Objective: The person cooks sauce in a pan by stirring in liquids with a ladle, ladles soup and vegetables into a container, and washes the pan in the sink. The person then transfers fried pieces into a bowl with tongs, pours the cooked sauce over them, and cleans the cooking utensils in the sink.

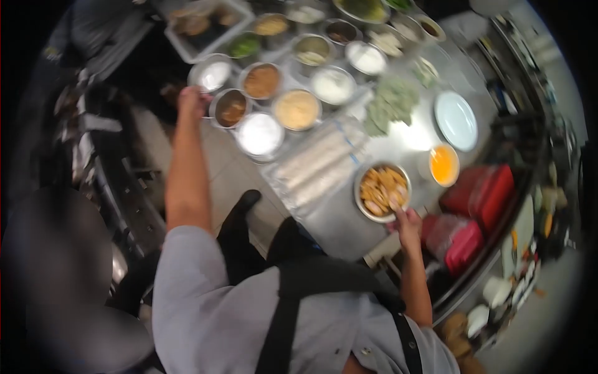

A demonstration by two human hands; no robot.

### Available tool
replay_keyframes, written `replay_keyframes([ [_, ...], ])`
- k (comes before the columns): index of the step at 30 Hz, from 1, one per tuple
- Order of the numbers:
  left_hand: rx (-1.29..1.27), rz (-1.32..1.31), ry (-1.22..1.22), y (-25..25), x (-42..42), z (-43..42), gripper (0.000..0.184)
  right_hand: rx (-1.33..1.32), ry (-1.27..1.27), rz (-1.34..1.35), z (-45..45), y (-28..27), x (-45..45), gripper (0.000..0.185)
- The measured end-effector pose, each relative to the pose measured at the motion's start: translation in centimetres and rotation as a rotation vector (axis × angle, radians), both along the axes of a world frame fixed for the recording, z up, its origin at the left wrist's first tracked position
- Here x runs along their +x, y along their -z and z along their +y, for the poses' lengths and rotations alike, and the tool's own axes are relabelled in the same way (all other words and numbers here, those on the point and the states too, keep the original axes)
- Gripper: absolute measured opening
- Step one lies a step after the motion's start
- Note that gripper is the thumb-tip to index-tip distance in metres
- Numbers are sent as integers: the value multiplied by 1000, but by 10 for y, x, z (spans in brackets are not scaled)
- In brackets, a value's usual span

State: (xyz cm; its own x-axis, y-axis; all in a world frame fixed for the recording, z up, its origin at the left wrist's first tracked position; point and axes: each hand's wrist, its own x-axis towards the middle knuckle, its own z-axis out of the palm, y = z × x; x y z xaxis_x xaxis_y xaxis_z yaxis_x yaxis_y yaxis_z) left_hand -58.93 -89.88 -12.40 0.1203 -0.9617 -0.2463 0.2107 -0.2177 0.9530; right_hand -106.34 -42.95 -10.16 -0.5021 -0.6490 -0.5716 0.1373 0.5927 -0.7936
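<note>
My left hand (pixel 194 103) is at the rim of a metal bowl with white contents (pixel 214 76), at the table's left edge; its fingers are bent round the rim. My right hand (pixel 407 228) grips the lower right rim of a metal bowl of pale brown pieces (pixel 384 190), thumb over the rim. Beside this bowl stands a bowl of orange liquid (pixel 443 166). Between my hands lie long pale items in clear plastic (pixel 314 163). Just below my left hand is a bowl with brown contents (pixel 230 108).
Several bowls of ingredients (pixel 298 110) fill the table's far left part. A green cloth (pixel 391 105) and a pale blue plate (pixel 456 121) lie beyond the orange bowl. Red containers (pixel 478 196) stand at the right. A blurred person (pixel 68 280) is at the left.
</note>
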Motion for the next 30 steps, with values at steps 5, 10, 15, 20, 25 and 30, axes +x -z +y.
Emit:
replay_keyframes([
  [5, 191, -41, -150, -26, 8, 29, 52, -236, 143, -206, -2, 15, 9, 14],
  [10, 96, -149, -137, -46, 36, 134, 39, -332, 70, -84, 0, 19, 3, 32],
  [15, 430, -289, -321, 14, 81, 236, 31, -368, 67, -71, 27, -17, -11, 27],
  [20, 610, -337, 118, -14, 81, 276, 36, -398, -14, 3, 23, -70, -3, 28],
  [25, 502, -334, 94, -1, 166, 248, 38, -489, -142, -4, -36, -126, 110, 21],
  [30, 419, 3, 371, -48, 238, 217, 33, -404, -351, -90, -129, -138, 276, 17],
])
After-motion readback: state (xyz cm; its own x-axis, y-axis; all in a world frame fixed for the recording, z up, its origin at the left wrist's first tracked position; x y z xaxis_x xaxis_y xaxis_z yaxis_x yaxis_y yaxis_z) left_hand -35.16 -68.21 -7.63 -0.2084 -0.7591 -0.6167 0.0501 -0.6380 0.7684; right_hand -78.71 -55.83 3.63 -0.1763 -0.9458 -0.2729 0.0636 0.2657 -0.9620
